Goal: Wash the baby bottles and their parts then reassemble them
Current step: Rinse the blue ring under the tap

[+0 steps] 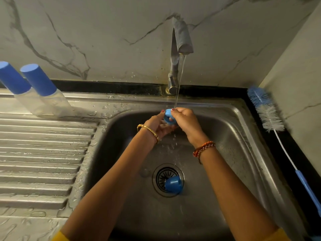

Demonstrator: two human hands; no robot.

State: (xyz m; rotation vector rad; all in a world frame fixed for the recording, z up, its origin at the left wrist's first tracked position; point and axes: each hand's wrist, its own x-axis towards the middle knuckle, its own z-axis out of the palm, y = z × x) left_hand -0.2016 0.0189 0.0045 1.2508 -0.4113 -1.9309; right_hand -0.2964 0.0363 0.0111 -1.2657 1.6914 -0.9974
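Under the running tap both hands hold a blue bottle ring over the sink. My left hand cups it from the left and below. My right hand pinches its right edge from above. Water falls onto the ring and drips down. A blue bottle cap lies on its side over the drain strainer. Two clear baby bottles with blue caps, one left of the other, stand on the drainboard at the back left.
A ribbed steel drainboard, wet with droplets, fills the left side. A blue and white bottle brush lies on the black counter edge at the right, its handle running toward me. Marble wall stands behind and to the right.
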